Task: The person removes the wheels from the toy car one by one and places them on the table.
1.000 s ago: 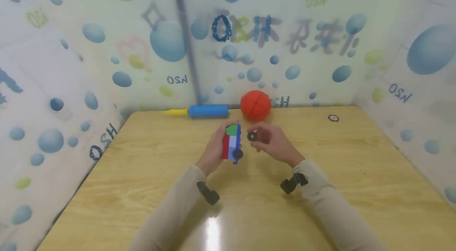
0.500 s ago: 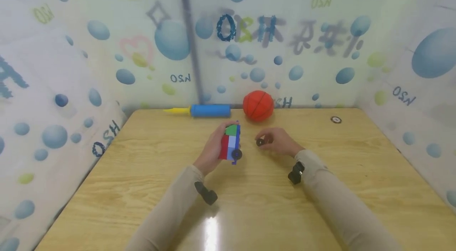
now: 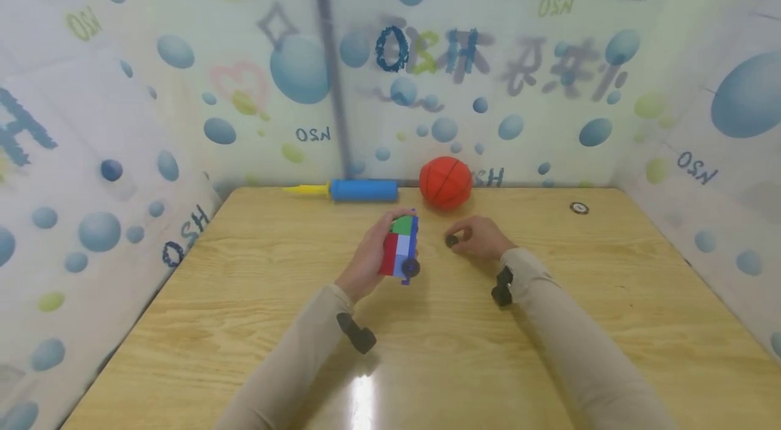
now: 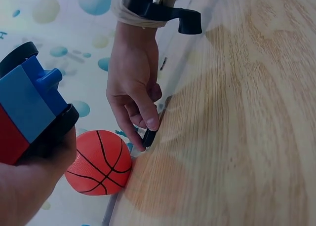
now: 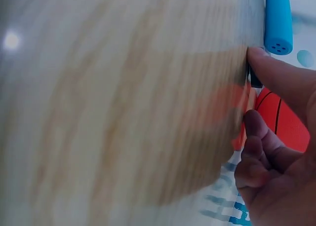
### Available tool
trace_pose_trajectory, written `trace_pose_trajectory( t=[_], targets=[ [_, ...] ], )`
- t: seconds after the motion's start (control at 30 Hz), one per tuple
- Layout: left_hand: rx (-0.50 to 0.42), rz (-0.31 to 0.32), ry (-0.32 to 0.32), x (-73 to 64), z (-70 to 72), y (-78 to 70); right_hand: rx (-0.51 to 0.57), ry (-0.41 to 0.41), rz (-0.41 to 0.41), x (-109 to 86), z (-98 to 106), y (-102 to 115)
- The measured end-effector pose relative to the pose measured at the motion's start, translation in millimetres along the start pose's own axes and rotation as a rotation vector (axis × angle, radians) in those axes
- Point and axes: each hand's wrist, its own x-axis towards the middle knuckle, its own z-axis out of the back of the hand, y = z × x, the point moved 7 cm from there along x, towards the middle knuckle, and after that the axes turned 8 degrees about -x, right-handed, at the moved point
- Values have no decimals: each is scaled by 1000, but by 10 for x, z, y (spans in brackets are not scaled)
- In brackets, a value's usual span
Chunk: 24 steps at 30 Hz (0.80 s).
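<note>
My left hand (image 3: 364,257) grips a toy car (image 3: 399,245) made of red, green, white and blue blocks. A black wheel (image 3: 411,268) sits at its near end, and the left wrist view shows two wheels at that end. The palm and fingers hide the car's far side. To the right, my right hand (image 3: 484,238) is low at the tabletop. Its thumb and a finger (image 4: 146,109) pinch a loose black wheel (image 4: 149,137), which stands on or just at the wood. In the right wrist view the thumb partly covers this wheel (image 5: 255,79).
A red ball with black lines (image 3: 446,183) and a blue pump with a yellow nozzle (image 3: 364,190) lie along the back edge by the wall. At the back right is a small round black-and-white disc (image 3: 579,208). The wooden table (image 3: 293,247) meets patterned walls.
The right hand has moved right, away from the car, and down to the table with the loose wheel. The left hand keeps the car nearly in place. The head view has shifted slightly.
</note>
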Motion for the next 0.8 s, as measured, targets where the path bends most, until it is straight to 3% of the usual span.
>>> trace_pose_trajectory(
  t=[0.3, 0.57, 0.8],
  targets=[
    [36, -9, 66, -20, -51, 11, 15, 10, -13, 4, 4, -31],
    [51, -8, 88, -12, -51, 56, 2, -20, 28, -61, 114, 59],
    [1, -36, 52, 8, -43, 30, 191, -37, 128, -314, 245, 365]
  ],
)
